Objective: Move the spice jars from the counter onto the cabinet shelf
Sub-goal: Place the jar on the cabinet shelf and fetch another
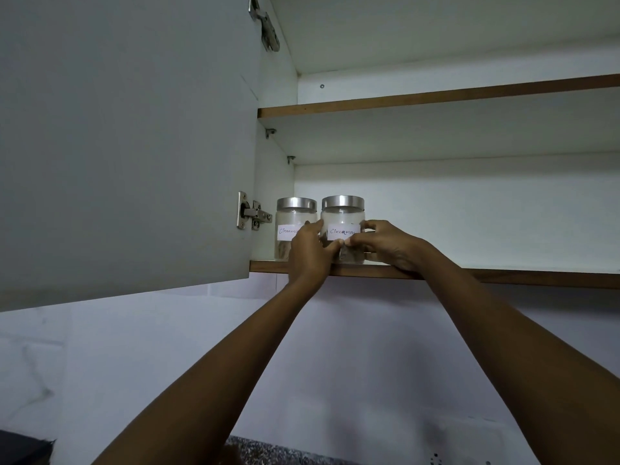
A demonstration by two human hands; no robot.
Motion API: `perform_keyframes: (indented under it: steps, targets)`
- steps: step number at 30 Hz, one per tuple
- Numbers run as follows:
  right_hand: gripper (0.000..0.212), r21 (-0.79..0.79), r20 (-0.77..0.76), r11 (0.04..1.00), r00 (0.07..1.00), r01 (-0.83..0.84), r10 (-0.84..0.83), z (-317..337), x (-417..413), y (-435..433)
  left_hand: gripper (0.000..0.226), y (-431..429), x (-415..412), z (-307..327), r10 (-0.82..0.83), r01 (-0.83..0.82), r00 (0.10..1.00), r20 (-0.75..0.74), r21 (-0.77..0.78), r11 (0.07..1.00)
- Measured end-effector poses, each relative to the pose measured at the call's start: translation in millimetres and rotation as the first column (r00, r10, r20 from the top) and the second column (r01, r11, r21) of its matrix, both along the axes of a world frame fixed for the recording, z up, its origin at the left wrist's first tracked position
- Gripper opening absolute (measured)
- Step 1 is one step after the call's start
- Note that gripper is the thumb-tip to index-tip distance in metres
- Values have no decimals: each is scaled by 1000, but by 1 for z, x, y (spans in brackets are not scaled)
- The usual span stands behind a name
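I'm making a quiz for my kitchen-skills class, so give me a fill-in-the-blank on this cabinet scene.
The left hand and right hand grip a jar labelled ____.
A second jar stands to its ____.
Both stand on the lower shelf, topped by silver ____.
The cabinet door is ____.
Missing: Cinnamon; left; lids; open.

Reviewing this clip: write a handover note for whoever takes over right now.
Left hand and right hand both grip the right jar, one on each side.
It stands on the lower shelf near the front edge; the left jar stands beside it.
Done: two jars shelved.
Left: release; check the counter, barely in view, for more.
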State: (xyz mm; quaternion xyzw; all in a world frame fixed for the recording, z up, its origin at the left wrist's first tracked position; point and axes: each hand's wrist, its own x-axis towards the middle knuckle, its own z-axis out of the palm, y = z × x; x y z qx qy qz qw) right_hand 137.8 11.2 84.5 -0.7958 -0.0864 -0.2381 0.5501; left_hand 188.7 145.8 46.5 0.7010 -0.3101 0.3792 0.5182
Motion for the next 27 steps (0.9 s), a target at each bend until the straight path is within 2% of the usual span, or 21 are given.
perform_keyframes:
  steps: [3,8,20,22,25,27]
  targets:
    - [28,-4,2,1000,1000,7,-7,0,2,1,27,-1,0,-5,76,-76,996,56,-4,997]
    - [24,-9,-24,1000,1000,-6,5,2,4,3,28,-2,5,-8,78,-77,996,53,-17,997]
    - [44,-16,-53,998,996,67,-68,2,4,11,41,-1,10,-13,38,-37,998,44,-28,999]
    - [57,-36,-63,994,992,103,-106,2,3,11,42,0,6,-15,34,-33,998,56,-28,999]
    - [92,-43,-25,985,986,166,-167,2,4,4,37,9,0,-21,48,-44,995,92,-49,998]
    - [95,-55,22,973,974,226,-225,1,1,4,27,21,-7,-28,30,-19,994,105,-100,995]
